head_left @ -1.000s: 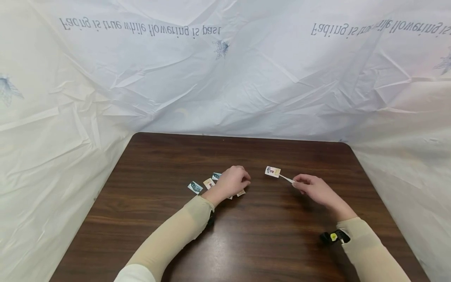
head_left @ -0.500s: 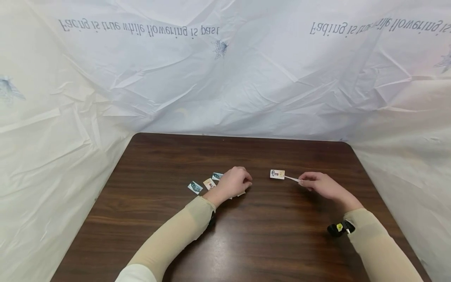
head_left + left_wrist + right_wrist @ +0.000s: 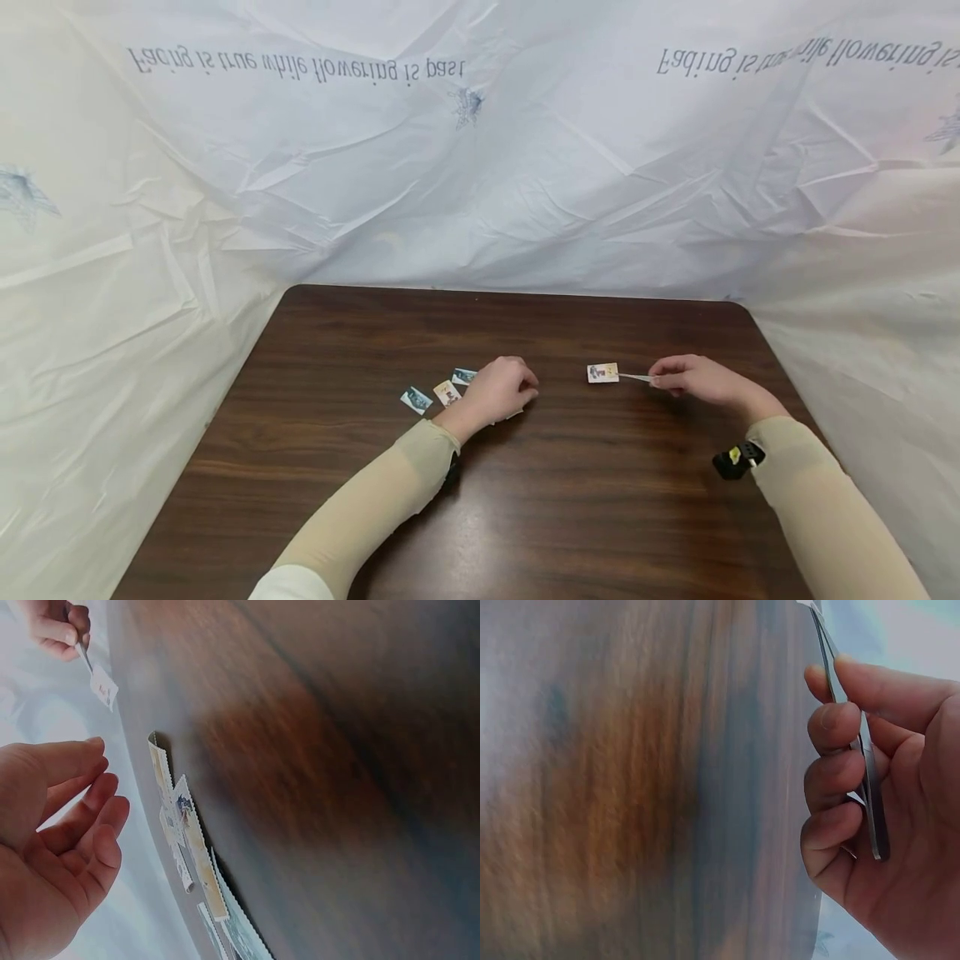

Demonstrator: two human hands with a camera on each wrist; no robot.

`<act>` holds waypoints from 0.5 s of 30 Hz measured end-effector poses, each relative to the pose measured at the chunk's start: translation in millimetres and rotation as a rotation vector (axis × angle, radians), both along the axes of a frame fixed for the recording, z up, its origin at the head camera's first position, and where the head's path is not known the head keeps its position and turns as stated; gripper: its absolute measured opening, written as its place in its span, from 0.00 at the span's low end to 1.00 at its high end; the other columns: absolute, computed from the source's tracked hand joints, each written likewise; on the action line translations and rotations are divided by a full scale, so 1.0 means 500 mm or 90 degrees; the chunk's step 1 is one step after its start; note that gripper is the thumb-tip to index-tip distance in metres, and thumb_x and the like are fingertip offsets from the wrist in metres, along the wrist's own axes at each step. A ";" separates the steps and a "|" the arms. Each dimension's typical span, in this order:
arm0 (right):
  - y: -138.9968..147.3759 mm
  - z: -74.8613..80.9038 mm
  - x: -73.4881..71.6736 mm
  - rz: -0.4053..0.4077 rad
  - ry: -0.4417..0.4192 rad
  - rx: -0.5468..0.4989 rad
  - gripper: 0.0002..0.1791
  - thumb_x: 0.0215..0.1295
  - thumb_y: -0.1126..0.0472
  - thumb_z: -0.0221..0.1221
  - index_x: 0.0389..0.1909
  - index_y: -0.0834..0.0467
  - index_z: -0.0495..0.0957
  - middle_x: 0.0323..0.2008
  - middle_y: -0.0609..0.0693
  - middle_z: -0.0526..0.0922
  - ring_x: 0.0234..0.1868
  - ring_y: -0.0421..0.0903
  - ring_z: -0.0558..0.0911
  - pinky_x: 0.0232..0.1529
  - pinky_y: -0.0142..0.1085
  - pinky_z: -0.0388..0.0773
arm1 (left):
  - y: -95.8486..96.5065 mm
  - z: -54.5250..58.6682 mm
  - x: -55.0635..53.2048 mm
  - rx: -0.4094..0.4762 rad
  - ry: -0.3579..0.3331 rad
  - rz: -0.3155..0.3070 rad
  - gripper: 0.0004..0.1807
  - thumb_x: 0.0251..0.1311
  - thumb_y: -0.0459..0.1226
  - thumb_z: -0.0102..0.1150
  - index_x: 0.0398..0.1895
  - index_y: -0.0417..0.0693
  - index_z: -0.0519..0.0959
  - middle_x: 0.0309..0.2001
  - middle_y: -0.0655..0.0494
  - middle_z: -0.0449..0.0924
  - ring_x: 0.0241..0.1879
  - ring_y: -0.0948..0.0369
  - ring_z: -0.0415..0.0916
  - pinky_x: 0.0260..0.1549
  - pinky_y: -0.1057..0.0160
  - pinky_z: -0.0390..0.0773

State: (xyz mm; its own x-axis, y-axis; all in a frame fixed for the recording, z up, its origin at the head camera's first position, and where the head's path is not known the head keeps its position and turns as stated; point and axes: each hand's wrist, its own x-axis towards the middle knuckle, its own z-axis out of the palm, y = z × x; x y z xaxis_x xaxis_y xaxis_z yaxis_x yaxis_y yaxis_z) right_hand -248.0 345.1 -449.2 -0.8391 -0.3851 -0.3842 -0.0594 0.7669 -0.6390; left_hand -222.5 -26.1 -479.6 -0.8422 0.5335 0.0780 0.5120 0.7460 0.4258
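Note:
My right hand grips a pair of metal tweezers between thumb and fingers. A postage stamp with a coloured figure is caught at the tweezer tips, out to the left of that hand. My left hand holds nothing, its fingers loosely curled above a cluster of stamps. Among these, a yellowish stamp with perforated edges shows in the left wrist view. To the left of that hand lie a blue-green stamp, a cream stamp and another blue-green stamp. The hand hides part of the cluster.
The stamps lie on a dark brown wooden table with rounded far corners. White cloth printed with upside-down writing hangs behind the table and along both sides. Each wrist carries a small black camera.
My right hand has moved to the right, taking the tweezers and the stamp along, and the stamp has turned more level. My left hand has barely shifted above the other stamps.

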 end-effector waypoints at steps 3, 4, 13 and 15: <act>0.003 0.001 -0.010 0.002 -0.017 0.005 0.19 0.74 0.49 0.56 0.51 0.61 0.79 0.35 0.56 0.77 0.35 0.50 0.74 0.37 0.45 0.69 | 0.000 0.001 0.002 -0.001 -0.003 0.001 0.09 0.65 0.43 0.64 0.44 0.53 0.88 0.43 0.61 0.82 0.41 0.65 0.79 0.40 0.67 0.78; 0.004 0.000 -0.013 0.003 -0.017 0.007 0.19 0.73 0.50 0.56 0.52 0.61 0.79 0.36 0.56 0.78 0.36 0.50 0.74 0.37 0.46 0.69 | 0.000 0.002 0.003 -0.003 -0.002 0.001 0.09 0.65 0.43 0.64 0.44 0.53 0.88 0.43 0.61 0.82 0.41 0.65 0.79 0.40 0.66 0.78; 0.007 -0.014 -0.031 -0.012 -0.002 0.038 0.20 0.72 0.46 0.57 0.49 0.59 0.80 0.34 0.55 0.77 0.35 0.49 0.74 0.36 0.43 0.69 | -0.002 0.004 0.004 0.001 0.007 0.003 0.09 0.65 0.42 0.65 0.43 0.53 0.89 0.42 0.62 0.83 0.41 0.65 0.80 0.42 0.66 0.78; 0.005 -0.015 -0.027 -0.013 0.004 0.036 0.20 0.72 0.46 0.57 0.49 0.58 0.80 0.33 0.54 0.77 0.34 0.49 0.74 0.36 0.43 0.68 | -0.003 0.006 0.004 0.002 0.010 0.006 0.09 0.64 0.42 0.65 0.43 0.53 0.89 0.42 0.61 0.83 0.41 0.64 0.80 0.42 0.65 0.78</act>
State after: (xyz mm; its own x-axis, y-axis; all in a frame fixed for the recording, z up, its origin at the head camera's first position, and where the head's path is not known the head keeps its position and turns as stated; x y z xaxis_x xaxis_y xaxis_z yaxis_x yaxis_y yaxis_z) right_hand -261.3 347.7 -456.6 -0.8490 -0.3451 -0.4001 -0.0462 0.8028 -0.5944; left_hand -220.7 -27.4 -476.9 -0.8458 0.5254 0.0930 0.5119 0.7498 0.4192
